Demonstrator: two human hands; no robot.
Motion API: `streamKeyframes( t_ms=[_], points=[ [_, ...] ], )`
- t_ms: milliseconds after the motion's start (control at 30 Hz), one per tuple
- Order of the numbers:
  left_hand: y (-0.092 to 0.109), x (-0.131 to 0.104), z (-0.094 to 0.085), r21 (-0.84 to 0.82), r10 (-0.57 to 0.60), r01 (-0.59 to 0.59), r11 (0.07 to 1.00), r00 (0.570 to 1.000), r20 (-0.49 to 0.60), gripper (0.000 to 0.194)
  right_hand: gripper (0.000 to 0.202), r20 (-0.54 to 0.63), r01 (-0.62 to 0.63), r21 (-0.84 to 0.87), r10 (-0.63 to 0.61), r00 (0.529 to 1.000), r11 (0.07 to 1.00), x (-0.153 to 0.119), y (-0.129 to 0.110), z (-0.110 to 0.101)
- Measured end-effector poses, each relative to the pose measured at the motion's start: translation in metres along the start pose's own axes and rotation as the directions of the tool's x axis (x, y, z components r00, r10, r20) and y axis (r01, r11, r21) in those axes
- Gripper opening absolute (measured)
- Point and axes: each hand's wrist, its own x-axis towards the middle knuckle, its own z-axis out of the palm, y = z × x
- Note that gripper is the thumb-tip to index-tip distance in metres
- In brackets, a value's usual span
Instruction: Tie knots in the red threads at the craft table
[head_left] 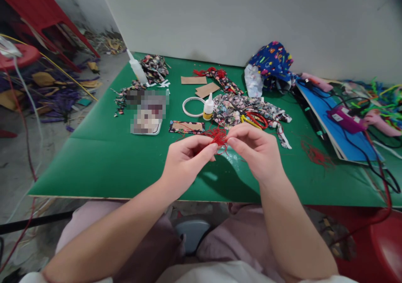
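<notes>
Above the green table, my left hand (188,159) pinches a tangled bunch of red thread (220,136) between thumb and fingers. My right hand (256,151) is closed at the bunch's right side, thumb and forefinger pinched on its strands. Loose ends stick out above and below my fingertips. Just behind my left hand lies a floral fabric strip (186,127) with a brown card piece on it. A small white glue bottle (208,107) with a yellow label stands beyond the thread, beside a white ring (192,107). Scissors (254,119) with red and yellow handles rest on floral fabric.
On the green table (125,165) are brown cards (194,80), a squeeze bottle (137,68), a pixelated phone-like object (149,115) and floral scraps (153,67). At right lie loose red threads (317,154), a blue folder (326,119), a pink glue gun (381,122) and cables. A wall borders the back.
</notes>
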Motion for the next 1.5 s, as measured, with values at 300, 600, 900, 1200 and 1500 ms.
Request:
streamKeyframes(
  t_ms=[300, 600, 900, 1200, 1500],
  points=[
    [0.000, 0.000, 0.001, 0.005, -0.013, 0.013, 1.000, 0.999, -0.051, 0.013, 0.007, 0.005, 0.004, -0.020, -0.004, 1.000, 1.000, 0.000, 0.000, 0.001],
    [0.001, 0.000, 0.001, 0.011, 0.012, -0.011, 1.000, 0.999, -0.047, 0.009, 0.014, 0.043, 0.044, -0.019, -0.043, 0.998, 0.999, 0.000, 0.000, -0.001],
    [-0.001, -0.001, -0.001, -0.033, -0.007, 0.007, 0.999, 1.000, -0.002, 0.010, 0.006, 0.026, 0.106, -0.113, -0.104, 0.994, 0.988, 0.000, -0.003, -0.003],
    [0.000, -0.001, 0.000, -0.047, -0.026, 0.026, 0.999, 1.000, 0.004, 0.011, 0.010, 0.065, 0.274, -0.278, -0.267, 0.962, 0.921, -0.002, -0.008, -0.006],
    [0.000, -0.001, 0.000, -0.038, -0.023, 0.023, 0.999, 1.000, 0.005, 0.010, 0.013, 0.089, 0.292, -0.301, -0.278, 0.956, 0.908, -0.003, -0.009, -0.005]
  ],
)
